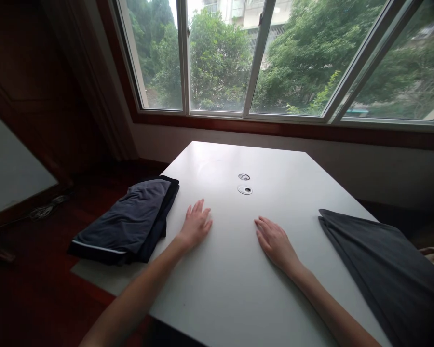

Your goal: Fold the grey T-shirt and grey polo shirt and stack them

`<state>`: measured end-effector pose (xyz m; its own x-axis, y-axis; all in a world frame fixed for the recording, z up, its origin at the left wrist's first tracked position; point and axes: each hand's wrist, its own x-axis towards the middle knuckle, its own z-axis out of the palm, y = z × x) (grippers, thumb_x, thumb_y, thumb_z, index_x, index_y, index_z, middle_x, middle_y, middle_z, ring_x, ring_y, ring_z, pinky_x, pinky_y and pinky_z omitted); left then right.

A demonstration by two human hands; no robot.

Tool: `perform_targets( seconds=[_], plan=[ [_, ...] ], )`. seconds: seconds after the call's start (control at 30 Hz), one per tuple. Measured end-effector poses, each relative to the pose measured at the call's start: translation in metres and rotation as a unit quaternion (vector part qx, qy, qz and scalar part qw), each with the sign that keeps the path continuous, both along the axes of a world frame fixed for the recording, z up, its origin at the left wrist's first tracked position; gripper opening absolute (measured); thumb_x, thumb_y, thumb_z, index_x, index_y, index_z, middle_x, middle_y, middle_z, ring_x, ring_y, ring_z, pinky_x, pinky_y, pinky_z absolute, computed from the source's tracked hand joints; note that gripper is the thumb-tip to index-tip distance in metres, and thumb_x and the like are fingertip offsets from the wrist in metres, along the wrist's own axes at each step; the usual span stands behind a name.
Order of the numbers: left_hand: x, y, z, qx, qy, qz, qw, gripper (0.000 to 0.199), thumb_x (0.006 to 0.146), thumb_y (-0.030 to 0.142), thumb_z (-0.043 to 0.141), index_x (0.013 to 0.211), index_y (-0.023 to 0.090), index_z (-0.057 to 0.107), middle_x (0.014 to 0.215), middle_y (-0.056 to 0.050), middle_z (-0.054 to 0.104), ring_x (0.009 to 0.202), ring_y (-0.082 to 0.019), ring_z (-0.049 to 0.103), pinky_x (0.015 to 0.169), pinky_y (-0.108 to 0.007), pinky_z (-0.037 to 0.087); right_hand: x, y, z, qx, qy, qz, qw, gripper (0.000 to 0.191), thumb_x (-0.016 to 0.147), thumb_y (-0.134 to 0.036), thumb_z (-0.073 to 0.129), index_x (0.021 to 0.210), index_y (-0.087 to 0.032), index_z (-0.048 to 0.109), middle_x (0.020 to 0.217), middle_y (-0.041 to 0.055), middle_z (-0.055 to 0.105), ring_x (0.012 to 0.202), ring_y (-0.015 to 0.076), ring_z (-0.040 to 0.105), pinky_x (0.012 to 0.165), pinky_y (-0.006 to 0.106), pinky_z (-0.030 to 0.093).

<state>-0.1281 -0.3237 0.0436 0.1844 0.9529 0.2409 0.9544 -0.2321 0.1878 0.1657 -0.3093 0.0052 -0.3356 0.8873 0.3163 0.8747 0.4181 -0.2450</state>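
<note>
1. On the white table (220, 274), head view: left hand (196, 225) palm down, left of middle, fingers spread fairly wide, grip free. Firm contact with the top: can't tell.
2. Right hand (277, 243): right of middle, palm down, fingers extended but closer together, slanting to the far left. Grip free too; contact can't be told. Hands apart, bare table top between them.
3. Dark garment pile (130, 219): left edge of table, folded, grey-blue and black, pale stripe along near end. Nearest thing to left hand, not touching it.
4. Grey cloth (383, 265): right side of table, folded, narrow end far, wider part running to the right picture edge. Well apart from right hand.
5. Far middle of table: round hole (244, 177), with a round cap (245, 190) just on its near side.
6. Surroundings: window (183, 62) on far side, green trees (220, 53) beyond it; reddish floor (32, 289) and coiled cable (46, 209) at left.
</note>
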Motion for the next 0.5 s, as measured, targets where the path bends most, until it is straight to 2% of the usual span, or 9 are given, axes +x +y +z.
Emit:
perform_targets(
  seconds=[0.07, 0.13, 0.23, 0.37, 0.5],
  plan=[
    [-0.016, 0.004, 0.012, 0.062, 0.013, 0.077, 0.995, 0.044, 0.095, 0.032, 0.048, 0.136, 0.018, 0.050, 0.159, -0.018, 0.020, 0.147, -0.029, 0.019, 0.118, -0.054, 0.015, 0.000, -0.001, 0.001, -0.005, 0.004, 0.004, 1.000, 0.043, 0.096, -0.032, 0.035, 0.130, -0.017, 0.055, 0.142, 0.0117, 0.052, 0.134, 0.0260, 0.045, 0.112, 0.049, 0.034],
    [-0.037, 0.007, 0.021, 0.112, 0.016, 0.187, 0.976, 0.048, 0.095, 0.033, 0.046, 0.140, 0.016, 0.047, 0.160, -0.019, 0.014, 0.148, -0.031, 0.015, 0.118, -0.056, 0.012, 0.001, -0.001, 0.002, -0.007, 0.006, 0.006, 1.000, 0.043, 0.096, -0.031, 0.036, 0.130, -0.017, 0.055, 0.142, 0.0119, 0.052, 0.134, 0.0259, 0.045, 0.112, 0.048, 0.035],
    [-0.066, 0.008, 0.023, 0.090, 0.022, 0.313, 0.945, 0.049, 0.095, 0.035, 0.044, 0.138, 0.012, 0.049, 0.158, -0.024, 0.018, 0.147, -0.036, 0.017, 0.114, -0.062, 0.014, 0.001, -0.002, 0.004, -0.005, 0.007, 0.005, 1.000, 0.042, 0.095, -0.031, 0.037, 0.130, -0.017, 0.055, 0.141, 0.0121, 0.052, 0.133, 0.0257, 0.046, 0.112, 0.047, 0.035],
    [-0.081, 0.007, 0.012, 0.012, 0.065, 0.345, 0.936, 0.054, 0.093, 0.035, 0.046, 0.141, 0.010, 0.047, 0.155, -0.025, 0.026, 0.144, -0.037, 0.023, 0.112, -0.065, 0.016, 0.002, -0.003, 0.004, -0.005, 0.004, 0.006, 1.000, 0.042, 0.095, -0.030, 0.037, 0.130, -0.017, 0.056, 0.141, 0.0123, 0.052, 0.133, 0.0255, 0.046, 0.111, 0.047, 0.036],
    [-0.081, 0.010, 0.008, 0.021, 0.066, 0.352, 0.933, 0.060, 0.093, 0.035, 0.043, 0.144, 0.004, 0.040, 0.155, -0.024, 0.028, 0.142, -0.034, 0.028, 0.114, -0.059, 0.020, 0.002, -0.003, 0.005, -0.008, 0.001, 0.010, 1.000, 0.042, 0.095, -0.031, 0.036, 0.129, -0.015, 0.056, 0.141, 0.0129, 0.053, 0.133, 0.0257, 0.046, 0.111, 0.047, 0.036]
  ],
)
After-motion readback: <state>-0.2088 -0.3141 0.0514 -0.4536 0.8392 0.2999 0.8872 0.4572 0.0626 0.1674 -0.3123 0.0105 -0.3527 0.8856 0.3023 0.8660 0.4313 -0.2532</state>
